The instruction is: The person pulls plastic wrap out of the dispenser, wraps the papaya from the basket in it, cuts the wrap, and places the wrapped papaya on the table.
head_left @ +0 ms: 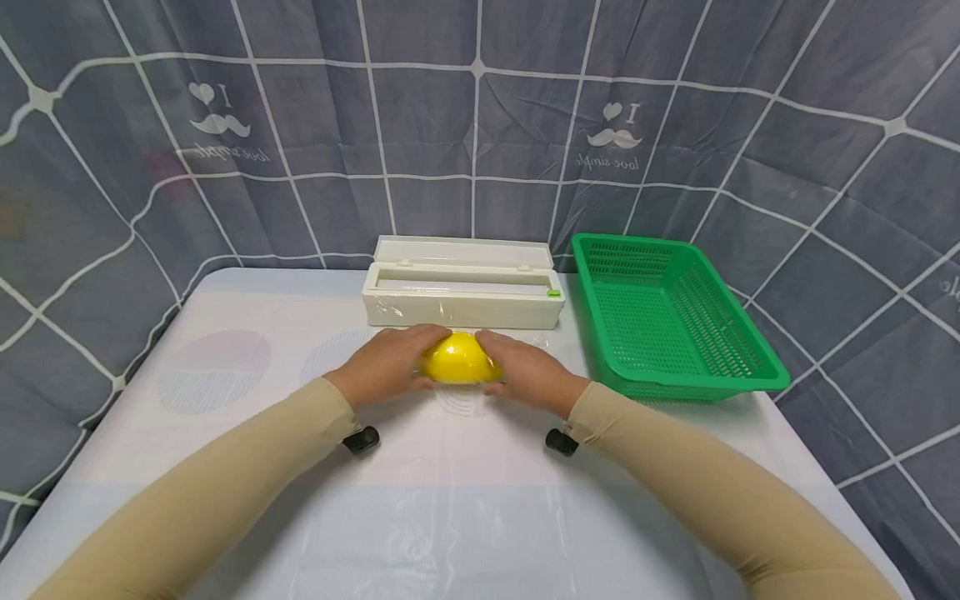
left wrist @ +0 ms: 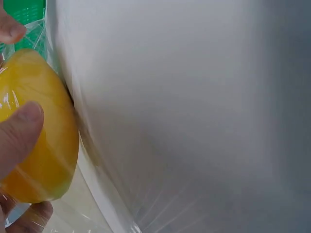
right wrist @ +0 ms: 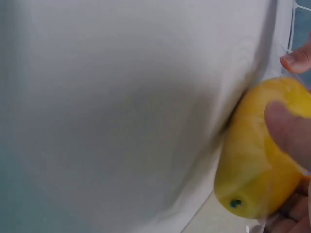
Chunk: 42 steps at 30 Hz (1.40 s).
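A smooth yellow fruit (head_left: 459, 358), long and rounded, lies between my two hands at the middle of the table. Clear cling film (left wrist: 36, 30) stretches over it, with shiny creases in the left wrist view. My left hand (head_left: 390, 365) grips the fruit's left end, thumb on the near side and fingers behind and beneath. At the other end my right hand (head_left: 531, 371) holds it the same way. A dark green stem spot (right wrist: 235, 203) marks one end of the fruit in the right wrist view. Parts of the fingers are hidden behind the fruit.
Just behind the hands stands a white cling film dispenser (head_left: 463, 310), its lid raised and a green slider at its right end. A green plastic basket (head_left: 693, 383) sits at the right. The white patterned tablecloth (head_left: 450, 517) reaches a grey checked curtain (head_left: 420, 125).
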Motion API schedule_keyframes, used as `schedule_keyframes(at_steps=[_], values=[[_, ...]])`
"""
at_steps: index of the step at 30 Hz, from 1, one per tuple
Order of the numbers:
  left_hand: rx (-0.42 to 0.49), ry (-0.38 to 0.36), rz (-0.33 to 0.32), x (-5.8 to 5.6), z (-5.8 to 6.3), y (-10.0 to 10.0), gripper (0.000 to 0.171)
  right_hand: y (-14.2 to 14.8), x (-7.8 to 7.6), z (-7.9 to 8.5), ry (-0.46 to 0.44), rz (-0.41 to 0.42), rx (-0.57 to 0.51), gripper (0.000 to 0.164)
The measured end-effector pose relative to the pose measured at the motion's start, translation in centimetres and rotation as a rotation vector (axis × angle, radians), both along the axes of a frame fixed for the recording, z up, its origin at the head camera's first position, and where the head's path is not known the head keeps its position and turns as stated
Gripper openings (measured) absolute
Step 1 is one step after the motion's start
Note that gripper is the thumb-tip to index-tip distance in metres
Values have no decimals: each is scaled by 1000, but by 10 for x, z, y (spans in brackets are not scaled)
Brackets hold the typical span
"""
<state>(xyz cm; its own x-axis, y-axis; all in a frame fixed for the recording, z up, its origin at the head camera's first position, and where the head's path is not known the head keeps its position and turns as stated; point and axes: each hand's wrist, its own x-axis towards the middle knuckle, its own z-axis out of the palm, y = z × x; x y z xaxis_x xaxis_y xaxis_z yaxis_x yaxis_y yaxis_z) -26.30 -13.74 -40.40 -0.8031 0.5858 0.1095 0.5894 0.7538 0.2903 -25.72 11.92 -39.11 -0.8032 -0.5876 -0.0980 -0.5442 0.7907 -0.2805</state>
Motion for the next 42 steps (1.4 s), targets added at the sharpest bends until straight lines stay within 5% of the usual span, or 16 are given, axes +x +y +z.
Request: schedule_keyframes(at_steps=[9, 18, 29, 37, 42], values=[[30, 20, 15, -2, -5, -1, 78, 1, -3, -10, 95, 19, -33, 71], [49, 7, 16, -1, -6, 1, 78, 4, -6, -18, 122, -4, -24, 73], [49, -156, 89, -6, -6, 0, 91, 4, -17, -15, -48, -95, -135, 69], [3, -71, 94, -16, -10, 4, 85, 7, -28, -10, -71, -49, -153, 67], [-14, -64, 103, -21, -9, 4, 81, 11, -28, -5, -81, -35, -160, 81]])
